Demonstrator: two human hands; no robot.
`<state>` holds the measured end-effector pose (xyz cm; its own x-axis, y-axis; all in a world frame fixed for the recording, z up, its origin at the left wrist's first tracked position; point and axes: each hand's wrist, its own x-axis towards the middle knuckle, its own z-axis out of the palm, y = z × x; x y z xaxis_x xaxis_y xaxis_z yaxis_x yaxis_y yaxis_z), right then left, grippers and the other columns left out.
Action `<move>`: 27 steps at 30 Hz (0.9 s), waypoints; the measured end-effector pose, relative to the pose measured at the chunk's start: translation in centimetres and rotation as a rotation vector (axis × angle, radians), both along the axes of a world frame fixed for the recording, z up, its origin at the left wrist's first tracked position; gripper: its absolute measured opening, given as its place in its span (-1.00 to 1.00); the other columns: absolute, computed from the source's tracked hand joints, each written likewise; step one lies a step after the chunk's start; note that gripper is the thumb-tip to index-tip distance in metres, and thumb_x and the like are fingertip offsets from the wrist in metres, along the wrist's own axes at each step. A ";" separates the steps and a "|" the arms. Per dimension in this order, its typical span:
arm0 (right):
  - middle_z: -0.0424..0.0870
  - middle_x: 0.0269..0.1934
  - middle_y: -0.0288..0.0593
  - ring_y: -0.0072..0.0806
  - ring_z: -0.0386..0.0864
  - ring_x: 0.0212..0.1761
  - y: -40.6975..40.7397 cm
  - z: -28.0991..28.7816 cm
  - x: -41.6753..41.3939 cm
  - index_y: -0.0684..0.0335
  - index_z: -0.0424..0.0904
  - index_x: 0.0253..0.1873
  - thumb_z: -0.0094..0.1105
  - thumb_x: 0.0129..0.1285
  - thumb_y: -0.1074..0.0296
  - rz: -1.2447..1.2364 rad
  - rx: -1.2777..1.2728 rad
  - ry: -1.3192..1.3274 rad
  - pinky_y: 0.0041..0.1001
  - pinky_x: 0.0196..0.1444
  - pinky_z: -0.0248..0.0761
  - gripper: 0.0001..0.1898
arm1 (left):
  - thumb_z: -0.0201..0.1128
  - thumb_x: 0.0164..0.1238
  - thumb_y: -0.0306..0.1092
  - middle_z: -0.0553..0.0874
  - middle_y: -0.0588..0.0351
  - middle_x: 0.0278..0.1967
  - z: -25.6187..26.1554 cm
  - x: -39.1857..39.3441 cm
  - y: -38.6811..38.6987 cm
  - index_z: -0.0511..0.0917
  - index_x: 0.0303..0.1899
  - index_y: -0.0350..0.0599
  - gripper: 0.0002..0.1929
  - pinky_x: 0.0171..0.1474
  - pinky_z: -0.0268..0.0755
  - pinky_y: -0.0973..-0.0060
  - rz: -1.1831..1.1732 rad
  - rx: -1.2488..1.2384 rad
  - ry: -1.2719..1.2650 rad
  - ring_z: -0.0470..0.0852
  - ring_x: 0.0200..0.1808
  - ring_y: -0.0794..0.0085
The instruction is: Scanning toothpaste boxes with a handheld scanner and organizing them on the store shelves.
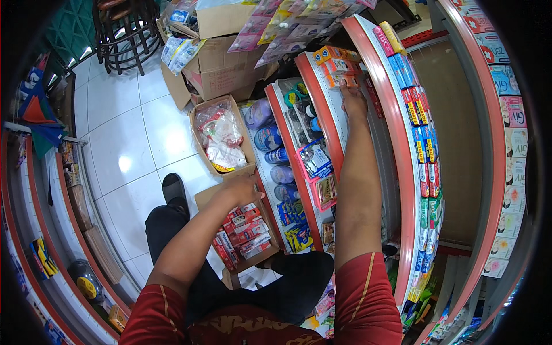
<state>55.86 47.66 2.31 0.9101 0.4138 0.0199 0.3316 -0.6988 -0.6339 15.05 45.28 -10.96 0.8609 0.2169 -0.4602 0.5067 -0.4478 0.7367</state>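
My right hand (354,100) reaches onto a red-edged shelf, its fingers at the lowest of several small orange boxes (340,80) stacked at the shelf's far end; whether it grips that box I cannot tell. My left hand (245,190) hovers over the upper edge of an open cardboard box of toothpaste cartons (246,230), and nothing shows in it. The fingers are partly curled and their undersides are hidden. Just beyond the left hand stands another cardboard box (195,142) holding plastic-wrapped packets (222,138).
Purple and blue bottles (267,138) line the bottom shelf. Pink-edged trays (317,159) sit on the shelf above. Soap bars and toothpaste packs (417,103) fill a higher shelf at right. A large carton (228,64) and hanging pink packets (252,28) are at the top. Shelving stands left.
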 end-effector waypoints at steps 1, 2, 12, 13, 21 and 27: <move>0.75 -0.27 -0.07 -0.42 0.71 -0.43 0.0 0.0 0.1 0.40 0.63 0.13 0.43 0.11 -0.44 0.006 -0.016 -0.008 -0.46 -0.33 0.62 -0.12 | 0.29 0.37 0.15 0.52 -0.28 0.34 0.2 0.0 0.0 0.33 0.50 -0.04 -0.23 0.41 0.36 0.09 -0.003 -0.006 0.007 0.52 0.36 -0.13; 0.75 -0.27 -0.07 -0.42 0.71 -0.43 -0.2 -0.1 0.1 0.40 0.63 0.13 0.43 0.11 -0.44 0.005 -0.016 -0.008 -0.46 -0.33 0.62 -0.12 | 0.29 0.37 0.15 0.52 -0.28 0.34 0.1 0.1 0.0 0.33 0.50 -0.04 -0.23 0.41 0.36 0.09 -0.005 -0.006 0.006 0.52 0.36 -0.13; 0.73 -0.33 -0.05 -0.42 0.68 -0.48 0.1 0.6 -1.9 0.45 0.48 0.37 0.46 0.01 -0.49 -0.011 -0.007 -0.022 -0.45 -0.36 0.56 0.10 | 0.30 0.36 0.14 0.54 -0.27 0.32 -0.6 -0.3 -0.2 0.35 0.49 -0.06 -0.23 0.39 0.39 0.09 0.014 0.016 -0.012 0.54 0.33 -0.14; 0.73 -0.34 -0.05 -0.43 0.67 -0.48 0.0 0.7 -2.0 0.46 0.44 0.42 0.47 -0.01 -0.50 -0.011 -0.002 -0.031 -0.46 -0.36 0.56 0.14 | 0.30 0.36 0.14 0.54 -0.27 0.31 -0.6 -0.2 -0.2 0.35 0.49 -0.06 -0.23 0.39 0.39 0.09 0.014 0.020 -0.021 0.54 0.33 -0.14; 0.66 -0.27 -0.20 -0.56 0.59 -0.36 0.2 1.4 -2.2 0.22 0.37 0.53 0.53 0.13 -0.29 -0.047 0.017 0.047 -0.50 -0.31 0.56 0.00 | 0.30 0.36 0.12 0.52 -0.27 0.34 -0.6 -0.2 -0.2 0.35 0.49 -0.07 -0.23 0.41 0.37 0.09 0.014 0.003 -0.019 0.53 0.34 -0.15; 0.67 -0.25 -0.19 -0.55 0.61 -0.34 0.3 1.5 -2.6 0.22 0.34 0.55 0.51 0.12 -0.32 -0.049 0.017 0.028 -0.50 -0.29 0.57 0.03 | 0.30 0.37 0.12 0.50 -0.27 0.37 -0.4 -0.2 -0.3 0.35 0.49 -0.05 -0.24 0.42 0.36 0.09 0.010 0.000 -0.021 0.51 0.37 -0.15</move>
